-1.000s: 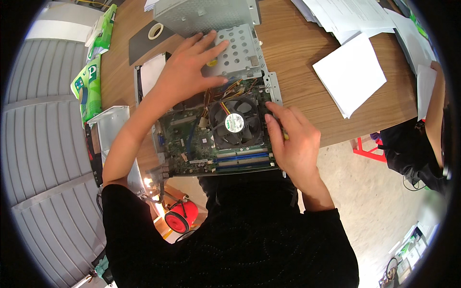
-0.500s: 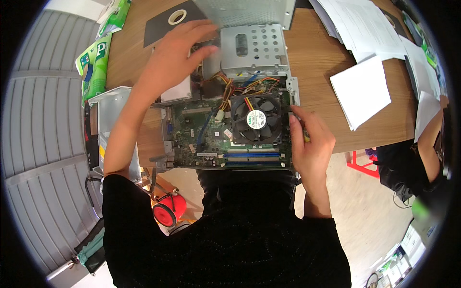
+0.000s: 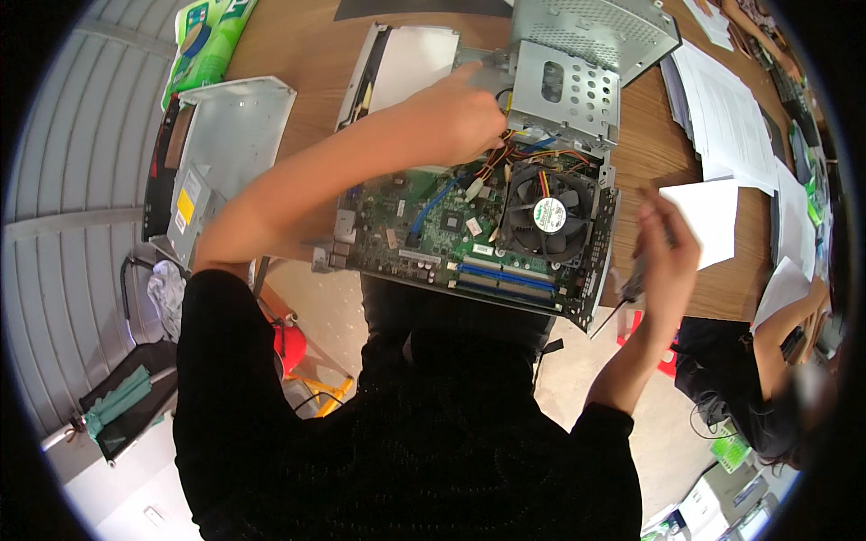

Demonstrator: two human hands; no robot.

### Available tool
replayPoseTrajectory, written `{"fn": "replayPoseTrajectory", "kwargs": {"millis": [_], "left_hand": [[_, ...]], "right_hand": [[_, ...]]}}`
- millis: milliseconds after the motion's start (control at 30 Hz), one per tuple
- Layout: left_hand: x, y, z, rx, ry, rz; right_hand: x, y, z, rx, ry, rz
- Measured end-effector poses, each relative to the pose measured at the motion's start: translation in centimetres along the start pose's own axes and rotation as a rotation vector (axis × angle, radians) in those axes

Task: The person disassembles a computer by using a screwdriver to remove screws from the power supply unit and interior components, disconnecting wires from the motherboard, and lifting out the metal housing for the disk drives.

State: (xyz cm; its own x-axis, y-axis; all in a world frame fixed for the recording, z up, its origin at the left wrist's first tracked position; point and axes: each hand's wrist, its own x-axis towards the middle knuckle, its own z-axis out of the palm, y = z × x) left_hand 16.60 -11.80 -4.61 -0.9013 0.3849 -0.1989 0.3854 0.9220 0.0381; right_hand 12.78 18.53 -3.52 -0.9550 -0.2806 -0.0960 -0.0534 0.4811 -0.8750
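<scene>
A computer case [image 3: 591, 307] lies open at the table's near edge, showing its green circuit board [image 3: 433, 225] and a black cooling fan [image 3: 548, 216]. My left hand [image 3: 460, 117] reaches over the board to the coloured cables [image 3: 496, 162] beside the perforated metal drive bay [image 3: 577, 95]. One finger is stretched out and the others bend down; their tips are partly hidden. Off the case's right side, my right hand [image 3: 667, 252] is closed around a screwdriver [image 3: 634, 287]. Its shaft points down and left, near the case's front right corner.
A perforated metal panel [image 3: 622, 32] stands up behind the drive bay. To the left are a detached metal cover [image 3: 244, 117] and a green package [image 3: 212, 54]. Papers [image 3: 722, 117] lie to the right. Another person's arm [image 3: 785, 325] shows at the far right.
My left hand has come down and right onto the cables. The right hand has left the case's side, moving right with the screwdriver. In view, the case sits further right and tilted.
</scene>
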Motion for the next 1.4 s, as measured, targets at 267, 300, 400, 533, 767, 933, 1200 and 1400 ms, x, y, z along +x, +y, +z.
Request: {"fn": "replayPoseTrajectory", "kwargs": {"millis": [267, 300, 400, 533, 767, 933, 1200, 1400], "left_hand": [[-0.1, 1.4, 2.1, -0.065, 0.157, -0.125], [0.1, 1.6, 1.8, -0.116, 0.176, -0.089], [-0.4, 0.8, 1.9, -0.185, 0.305, -0.035], [-1.2, -0.4, 0.7, -0.482, 0.228, -0.092], [1.3, -0.6, 0.6, -0.339, 0.228, -0.232], [6.2, -0.8, 0.9, -0.313, -0.04, -0.33], [1.3, 1.5, -2.8, -1.161, 0.077, -0.093], [-9.5, 0.6, -2.3, -1.389, 0.292, -0.284]], "right_hand": [[10.4, -1.0, 1.7, 0.027, -0.235, -0.041], [10.8, -1.3, 2.3, -0.085, -0.267, 0.001], [12.4, -1.0, 3.4, -0.202, -0.347, 0.066], [11.7, -2.6, 1.5, 0.291, -0.445, 0.144], [5.1, -2.1, -6.4, 0.612, -0.335, 0.039], [3.2, -0.8, -8.0, 0.649, -0.233, 0.065], [2.2, 1.6, -9.6, 0.679, -0.143, 0.109], [2.9, 2.2, -8.9, 0.682, -0.215, 0.099]]}}
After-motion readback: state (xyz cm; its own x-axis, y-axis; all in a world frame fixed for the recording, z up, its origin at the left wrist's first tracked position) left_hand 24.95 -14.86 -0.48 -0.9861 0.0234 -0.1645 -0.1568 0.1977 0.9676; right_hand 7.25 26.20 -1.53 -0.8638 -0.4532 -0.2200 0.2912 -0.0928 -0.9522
